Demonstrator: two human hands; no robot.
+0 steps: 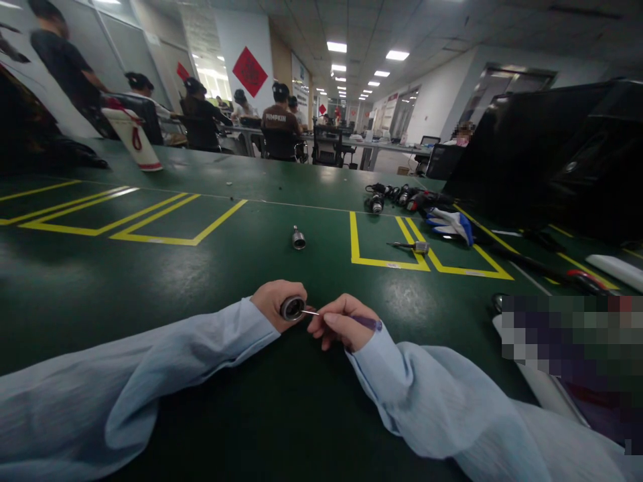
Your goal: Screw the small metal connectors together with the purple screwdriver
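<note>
Where the two hands come together near the middle of the frame, a little below centre, the work is at the rim of a hollow metal cup (293,308). The left hand (276,298) is wrapped around its outer wall, with the mouth turned toward the viewer, and the right hand (346,323) pinches a slim tool (369,323) with a purple handle, its thin shaft pointing left at the cup. Whether the tip touches the rim or only lies in front of it, I cannot tell.

To do this well, I would brace the left wrist on the desk (226,408), so that the cup cannot roll under the push, and line the shaft up squarely with whatever it must meet before pressing. Light, even pressure seems wise: a slip to the left would send the point toward the left fingers. The handle's end lies against the right cuff (370,355), so freeing it from the cloth should let it turn cleanly. A smaller metal piece (298,238) sits at centre frame, just beyond the hands, and is best left out of the elbows' way
</note>
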